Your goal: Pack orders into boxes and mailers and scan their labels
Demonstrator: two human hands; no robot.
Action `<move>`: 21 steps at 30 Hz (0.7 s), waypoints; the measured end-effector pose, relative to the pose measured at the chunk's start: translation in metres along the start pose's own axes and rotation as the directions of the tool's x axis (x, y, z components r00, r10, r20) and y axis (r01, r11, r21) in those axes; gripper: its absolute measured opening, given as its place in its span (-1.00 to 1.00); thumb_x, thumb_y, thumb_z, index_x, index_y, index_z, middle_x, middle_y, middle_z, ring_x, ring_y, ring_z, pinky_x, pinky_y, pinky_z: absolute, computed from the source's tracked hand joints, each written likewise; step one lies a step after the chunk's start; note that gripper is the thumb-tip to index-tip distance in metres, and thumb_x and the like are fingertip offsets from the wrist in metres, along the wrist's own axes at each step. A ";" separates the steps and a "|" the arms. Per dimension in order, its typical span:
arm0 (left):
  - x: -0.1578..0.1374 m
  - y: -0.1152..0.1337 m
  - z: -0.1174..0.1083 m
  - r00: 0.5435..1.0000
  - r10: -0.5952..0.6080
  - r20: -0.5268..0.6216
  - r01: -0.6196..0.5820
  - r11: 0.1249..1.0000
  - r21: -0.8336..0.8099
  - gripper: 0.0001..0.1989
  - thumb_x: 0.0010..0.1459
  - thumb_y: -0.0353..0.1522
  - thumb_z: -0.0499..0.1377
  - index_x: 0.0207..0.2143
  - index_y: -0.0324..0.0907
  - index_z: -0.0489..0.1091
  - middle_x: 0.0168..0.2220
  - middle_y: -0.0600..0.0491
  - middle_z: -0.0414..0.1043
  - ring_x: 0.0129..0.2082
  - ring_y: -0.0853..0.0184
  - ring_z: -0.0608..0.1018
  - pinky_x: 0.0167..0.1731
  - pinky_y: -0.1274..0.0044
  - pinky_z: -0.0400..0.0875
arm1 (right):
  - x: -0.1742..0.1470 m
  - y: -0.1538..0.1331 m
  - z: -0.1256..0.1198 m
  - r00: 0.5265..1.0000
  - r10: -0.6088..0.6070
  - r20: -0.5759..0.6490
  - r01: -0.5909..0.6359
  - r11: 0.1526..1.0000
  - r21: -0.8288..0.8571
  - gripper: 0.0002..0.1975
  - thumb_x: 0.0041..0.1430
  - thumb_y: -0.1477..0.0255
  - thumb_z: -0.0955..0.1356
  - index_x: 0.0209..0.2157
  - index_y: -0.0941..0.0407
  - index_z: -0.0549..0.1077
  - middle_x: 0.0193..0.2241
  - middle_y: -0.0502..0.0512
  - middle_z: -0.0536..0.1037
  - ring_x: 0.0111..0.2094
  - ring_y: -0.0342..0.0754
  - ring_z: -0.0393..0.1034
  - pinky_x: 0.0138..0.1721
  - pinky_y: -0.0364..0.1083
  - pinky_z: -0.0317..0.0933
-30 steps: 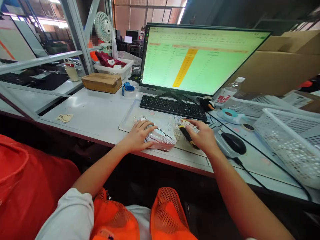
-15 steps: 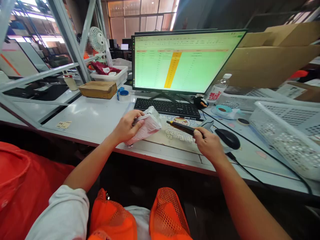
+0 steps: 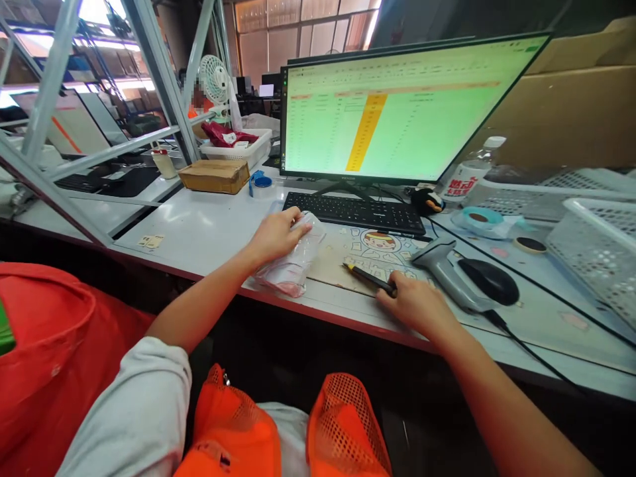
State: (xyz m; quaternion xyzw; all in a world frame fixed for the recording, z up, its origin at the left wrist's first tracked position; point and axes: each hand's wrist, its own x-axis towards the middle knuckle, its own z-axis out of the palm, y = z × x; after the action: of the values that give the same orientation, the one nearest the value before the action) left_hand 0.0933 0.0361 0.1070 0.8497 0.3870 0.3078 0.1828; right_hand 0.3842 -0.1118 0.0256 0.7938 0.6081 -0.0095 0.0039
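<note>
A: State the condition of the left hand (image 3: 275, 237).

B: The left hand was clamped on a white-and-pink packet wrapped in clear, glossy plastic film (image 3: 287, 270). The grip sat at the packet's far end; the body of the packet extended from beneath the fingers toward the front edge of the white, smooth tabletop (image 3: 199, 228), with its pink near end close to that edge. Contact between the packet's underside and the tabletop could not be determined.

A: State the condition of the right hand (image 3: 417, 301).

B: The right hand was closed around the rear end of a slim black knife-like tool with a yellow tip (image 3: 368, 277). The tool projected leftward from the grip, above or upon the cream desk mat printed with a cartoon face (image 3: 328, 262), tip directed toward the packet. Tip and packet were apart.

A: Identify the adjacent equipment.

B: A grey, pistol-shaped handheld scanner (image 3: 453, 278) lay just right of the right hand, near the front edge. A black, rounded mouse (image 3: 489, 281) lay beside the scanner. A black, rectangular keyboard (image 3: 355, 212) stood farther from the front edge, below the monitor (image 3: 318, 132).
</note>
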 end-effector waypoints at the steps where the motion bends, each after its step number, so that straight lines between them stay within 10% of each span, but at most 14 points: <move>1: 0.008 0.000 0.004 0.993 -0.012 0.119 0.012 1.000 0.006 -0.78 0.33 -0.21 0.21 -0.33 -0.15 0.44 -0.41 0.07 0.49 -0.37 0.27 0.48 -0.33 0.46 0.28 | -0.001 -0.002 -0.004 1.000 -0.004 0.014 0.004 1.000 -0.031 -0.65 0.33 0.25 0.25 -0.08 0.19 0.51 -0.27 0.36 0.65 -0.25 0.21 0.55 -0.33 0.00 0.15; 5: 0.006 -0.002 0.021 0.919 -0.059 0.389 0.012 0.992 0.123 -0.70 0.39 -0.22 0.15 -0.35 -0.18 0.52 -0.31 -0.05 0.60 -0.29 0.20 0.56 -0.30 0.45 0.32 | -0.007 0.000 -0.013 0.999 -0.034 0.004 0.034 0.999 0.040 -0.58 0.34 0.35 0.21 0.11 0.24 0.44 -0.28 0.34 0.68 -0.23 0.22 0.59 -0.26 0.01 0.25; 13: -0.060 0.009 0.035 0.973 -0.081 0.216 -0.037 0.868 0.495 -0.60 0.42 -0.07 0.12 -0.21 -0.21 0.53 -0.25 -0.20 0.61 -0.19 0.01 0.62 -0.31 0.38 0.33 | -0.025 -0.019 0.004 0.902 -0.280 -0.328 0.399 0.830 0.389 -0.43 0.42 0.25 0.24 0.40 0.05 0.33 0.11 0.19 0.65 -0.01 0.13 0.64 -0.05 0.05 0.50; 21: -0.041 -0.004 0.008 0.989 0.040 0.144 -0.034 0.998 -0.046 -0.59 0.43 -0.19 -0.01 -0.51 -0.12 0.20 -0.55 0.12 0.29 -0.50 0.34 0.33 -0.43 0.48 0.15 | -0.021 -0.068 -0.031 0.746 -0.360 -0.560 0.566 0.785 0.250 -0.51 0.47 0.33 0.24 0.35 0.05 0.41 0.02 0.15 0.70 -0.14 0.02 0.67 -0.17 -0.08 0.47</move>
State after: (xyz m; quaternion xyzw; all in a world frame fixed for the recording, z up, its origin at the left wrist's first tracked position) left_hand 0.0761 0.0065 0.0832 0.8727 0.3501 0.2571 0.2229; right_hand 0.3139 -0.1138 0.0573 0.5720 0.7550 0.0626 -0.3146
